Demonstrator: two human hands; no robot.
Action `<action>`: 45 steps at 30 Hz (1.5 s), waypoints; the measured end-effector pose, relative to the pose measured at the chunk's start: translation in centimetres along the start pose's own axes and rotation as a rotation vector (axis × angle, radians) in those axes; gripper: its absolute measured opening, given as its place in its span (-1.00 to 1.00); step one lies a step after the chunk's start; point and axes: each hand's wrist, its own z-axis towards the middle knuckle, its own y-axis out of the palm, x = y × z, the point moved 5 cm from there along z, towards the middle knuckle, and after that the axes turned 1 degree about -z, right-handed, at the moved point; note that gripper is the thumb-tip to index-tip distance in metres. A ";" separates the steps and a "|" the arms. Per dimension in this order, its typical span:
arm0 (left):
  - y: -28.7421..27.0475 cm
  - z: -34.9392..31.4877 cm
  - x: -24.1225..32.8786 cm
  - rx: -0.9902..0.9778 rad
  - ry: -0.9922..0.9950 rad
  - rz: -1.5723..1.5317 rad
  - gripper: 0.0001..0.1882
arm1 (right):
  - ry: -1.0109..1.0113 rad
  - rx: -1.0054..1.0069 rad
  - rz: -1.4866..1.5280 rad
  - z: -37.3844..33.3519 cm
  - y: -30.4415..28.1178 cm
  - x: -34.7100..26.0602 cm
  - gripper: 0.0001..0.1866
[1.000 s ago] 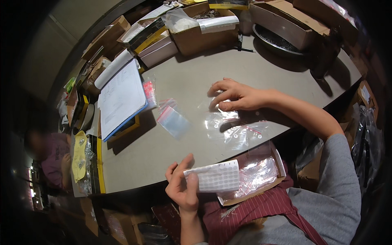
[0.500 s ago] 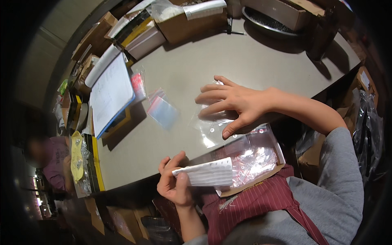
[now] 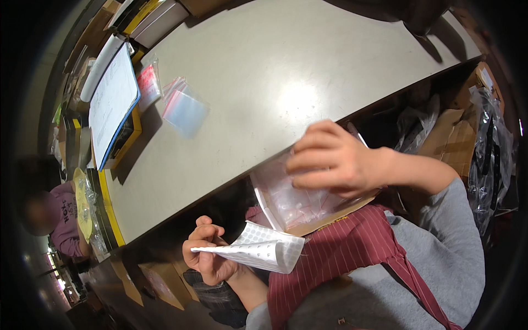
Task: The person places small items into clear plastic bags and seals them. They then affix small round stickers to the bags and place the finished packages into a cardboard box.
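Observation:
My left hand [image 3: 212, 250] pinches a white sheet of round stickers [image 3: 269, 253] by one end. The sheet bends upward at its free end, showing rows of small grey dots and printed letters. My right hand [image 3: 341, 162] hovers over an open cardboard box [image 3: 265, 206] at the table's near edge. Its fingers are loosely bent and a little apart, with nothing visible in them; the thumb is mostly hidden. Inside the box lie clear plastic bags [image 3: 308, 204] with red seal lines, partly covered by that hand.
Clear zip bags [image 3: 186, 113] and a red-printed packet [image 3: 148, 85] lie on the table [image 3: 242, 71]. A clipboard with paper [image 3: 114, 102] leans at the left. Another person [image 3: 63, 220] sits at far left. Cardboard and black plastic wrapping [image 3: 484, 148] stand at right.
My right hand has moved from the tabletop to over the box, and the clear bags under it have left the table. My left hand tilted the sticker sheet, which now curls. The view has shifted.

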 end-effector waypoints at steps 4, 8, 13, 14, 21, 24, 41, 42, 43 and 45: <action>-0.5 -0.6 0.2 0.036 -0.045 0.018 -0.85 | 0.046 -0.313 0.044 -2.1 2.6 -1.6 -0.43; -0.2 -0.6 0.0 0.019 -0.077 0.019 -0.80 | 0.298 -0.608 0.023 -4.8 4.7 -0.9 -0.24; 0.1 -0.4 0.1 0.092 -0.048 0.036 -0.79 | 0.194 -0.461 -0.014 -3.1 2.1 -1.3 -0.14; 0.1 -0.3 0.0 0.116 -0.049 0.031 -0.78 | 0.269 -0.515 0.031 -3.3 2.4 -0.9 -0.12; 0.7 0.3 -0.5 0.019 -0.076 0.053 -0.75 | 0.441 -0.678 0.026 -5.5 4.5 -1.0 -0.09; 1.3 0.5 -0.6 0.021 -0.080 0.046 -0.76 | 0.399 -0.540 0.027 -4.1 1.9 -1.3 -0.30; 3.6 3.8 0.7 -0.016 -0.329 0.158 -0.74 | 0.378 -0.130 0.496 9.3 -1.7 0.9 -0.77; 4.4 4.4 1.0 -0.038 -0.406 0.180 -0.72 | 0.425 -0.186 0.531 9.6 -1.5 1.1 -0.79; 4.8 4.9 0.9 -0.060 -0.484 0.202 -0.71 | 0.414 -0.187 0.530 9.9 -1.3 1.3 -0.80; 4.6 5.4 0.3 -0.006 -0.471 0.190 -0.77 | 0.393 -0.188 0.529 10.4 -0.7 1.8 -0.83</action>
